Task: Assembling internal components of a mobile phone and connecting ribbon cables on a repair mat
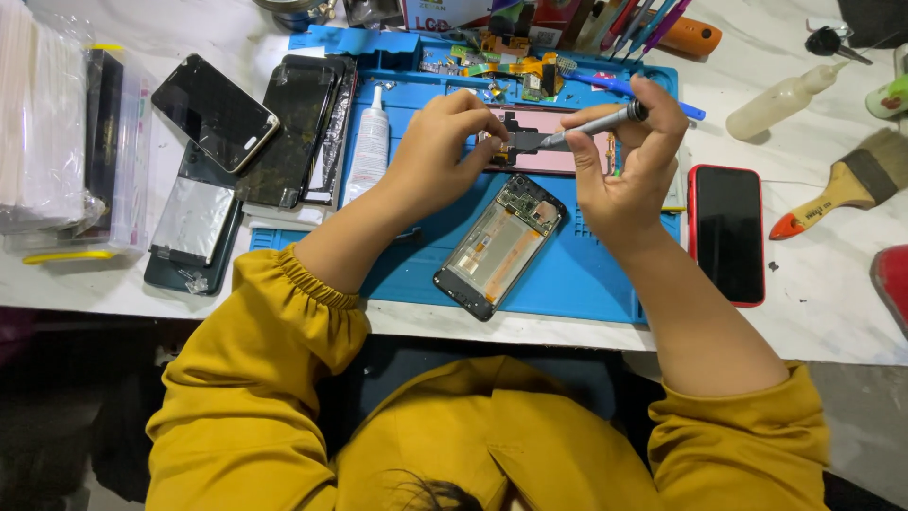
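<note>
Pink phone chassis [553, 142] sits near the far edge of the blue repair mat [586, 274], and both hands are on it. Left hand [440, 151] has its fingertips pinched down on a small black part at the chassis' left end, pinning it flat. Right hand [629, 166] is wrapped closed around a slim grey screwdriver [596, 123], pen-style, tip resting on that same black part.

I'd say this thing is light, thin and stiff but pretty fragile, with little connectors and ribbon bits that tear easily, so hold it by the outer frame edges, not the middle. Smooth surface looks like it'd skate on the mat if not pinned.

Just nearer on the mat lies an opened phone frame [501, 244], guts showing, tilted diagonally. White glue tube [369, 147] lies along the mat's left side. The tray slots along the mat's far edge hold loose flex cables and small boards [515, 66]. Off the mat's right edge there's a red-cased phone [726, 232], and a squeeze bottle [780, 99] farther back; can't tell what's in it
</note>
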